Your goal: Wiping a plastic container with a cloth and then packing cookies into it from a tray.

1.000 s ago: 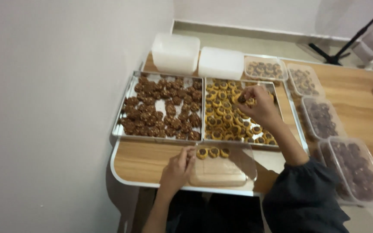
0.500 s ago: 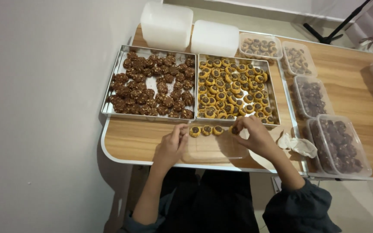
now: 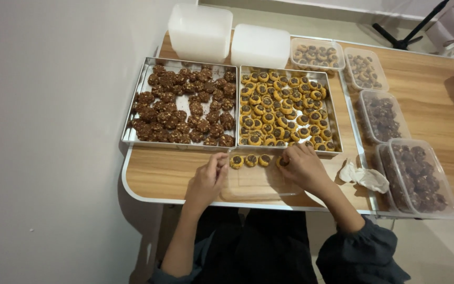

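Observation:
A clear plastic container (image 3: 258, 184) lies on the wooden table's front edge with a row of golden chocolate-centred cookies (image 3: 250, 160) along its far side. My right hand (image 3: 301, 167) pinches one more such cookie at the right end of that row. My left hand (image 3: 208, 179) rests on the container's left edge, fingers curled against it, beside the leftmost cookie. Just behind stand two metal trays: the right tray (image 3: 336, 126) is filled with the golden cookies, the left tray (image 3: 132, 134) with dark chocolate cookies.
Two white lidded boxes (image 3: 200, 31) stand at the back. Several clear tubs of cookies (image 3: 416, 176) line the right side. A crumpled tissue (image 3: 366, 177) lies right of my right hand. A grey wall borders the table's left.
My right hand came back from the golden-cookie tray to the container and now sets a cookie at the row's right end. My left hand stayed at the container's left edge. The camera tilted.

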